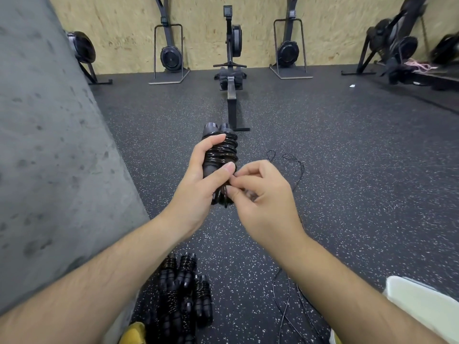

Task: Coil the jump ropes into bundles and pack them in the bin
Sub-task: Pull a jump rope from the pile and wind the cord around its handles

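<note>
Coiled jump rope bundle point(219, 155): upright in my left hand point(198, 184), fingers wrapped around both handles. My right hand point(263, 202): pinching the cord end at the bundle's base. Finished bundles point(183, 289): on the floor point(323, 170) below my forearms.

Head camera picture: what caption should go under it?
Left hand grips a coiled jump rope while right hand pinches its cord.

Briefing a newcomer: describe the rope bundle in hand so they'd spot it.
Follow the rowing machine down the floor to its near end. There the left hand grips a black jump rope bundle, the right hand pinching its lower end. It alone is held up; other bundles lie on the floor.
</note>
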A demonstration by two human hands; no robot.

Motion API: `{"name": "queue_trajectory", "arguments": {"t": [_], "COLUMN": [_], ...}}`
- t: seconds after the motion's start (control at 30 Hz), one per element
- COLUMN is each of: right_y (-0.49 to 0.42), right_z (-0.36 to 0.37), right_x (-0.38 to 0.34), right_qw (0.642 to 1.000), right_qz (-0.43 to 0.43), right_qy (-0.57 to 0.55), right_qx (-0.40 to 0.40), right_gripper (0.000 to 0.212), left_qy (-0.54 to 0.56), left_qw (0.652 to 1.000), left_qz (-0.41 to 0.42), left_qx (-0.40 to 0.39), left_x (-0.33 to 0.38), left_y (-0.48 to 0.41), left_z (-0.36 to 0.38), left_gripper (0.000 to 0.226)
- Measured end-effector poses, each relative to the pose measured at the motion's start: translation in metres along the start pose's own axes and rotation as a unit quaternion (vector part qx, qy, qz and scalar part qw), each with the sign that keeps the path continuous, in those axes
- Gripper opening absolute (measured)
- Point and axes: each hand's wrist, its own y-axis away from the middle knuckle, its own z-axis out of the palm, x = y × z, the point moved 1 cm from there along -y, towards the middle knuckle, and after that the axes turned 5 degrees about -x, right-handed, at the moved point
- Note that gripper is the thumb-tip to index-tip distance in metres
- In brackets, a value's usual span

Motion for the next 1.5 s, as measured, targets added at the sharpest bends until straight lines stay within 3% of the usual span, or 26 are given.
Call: {"name": "queue_trajectory", "arguments": {"t": [0.2, 0.37, 0.47, 0.57, 0.8, 0.93, 1.0, 1.07, 1.2, 1.37, 1.5], "right_y": [0.002, 0.002, -0.001, 0.000, 0.003, 0.004, 0.000, -0.005, -0.007, -0.004, 0.000], "right_z": [0.003, 0.003, -0.002, 0.000, 0.012, 0.016, 0.015, 0.012, 0.008, 0.014, 0.028], "right_x": [-0.003, -0.004, -0.011, -0.015, -0.013, -0.015, -0.012, -0.007, -0.003, 0.000, 0.007], "right_qw": [0.996, 0.995, 0.986, 0.996, 0.982, 0.966, 0.952, 0.937, 0.899, 0.933, 0.967], "right_qz": [-0.041, 0.055, 0.088, 0.064, 0.185, 0.240, 0.256, 0.256, 0.260, 0.228, 0.185], "right_qy": [0.022, -0.075, -0.139, -0.035, 0.013, -0.100, -0.167, -0.236, -0.352, -0.277, -0.171], "right_qx": [-0.077, -0.027, -0.028, -0.051, -0.035, -0.002, 0.015, 0.028, 0.020, -0.019, -0.043], "right_gripper": [0.013, 0.017, 0.024, 0.005, 0.014, 0.012, 0.023, 0.030, 0.022, 0.007, 0.015], "left_qy": [-0.045, -0.064, -0.130, -0.202, -0.269, -0.233, -0.201, -0.197, -0.220, -0.241, -0.203], "left_qw": [0.999, 0.998, 0.991, 0.979, 0.962, 0.969, 0.975, 0.976, 0.973, 0.968, 0.977], "left_qz": [0.009, 0.002, 0.016, 0.028, 0.028, 0.045, 0.034, 0.029, 0.024, -0.016, -0.029], "left_qx": [0.018, 0.000, -0.004, -0.027, -0.047, -0.063, -0.085, -0.083, -0.069, -0.062, -0.064], "left_x": [-0.003, -0.006, -0.006, -0.008, -0.011, -0.014, -0.018, -0.022, -0.026, -0.033, -0.035], "left_y": [0.000, 0.003, 0.004, 0.006, 0.008, 0.002, 0.002, 0.000, -0.001, -0.001, 0.001], "left_z": [-0.011, -0.012, -0.013, -0.010, -0.003, -0.001, 0.001, 0.001, 0.003, -0.010, -0.015], "left_gripper": [0.056, 0.060, 0.059, 0.064, 0.061, 0.072, 0.077, 0.073, 0.063, 0.070, 0.067]}}
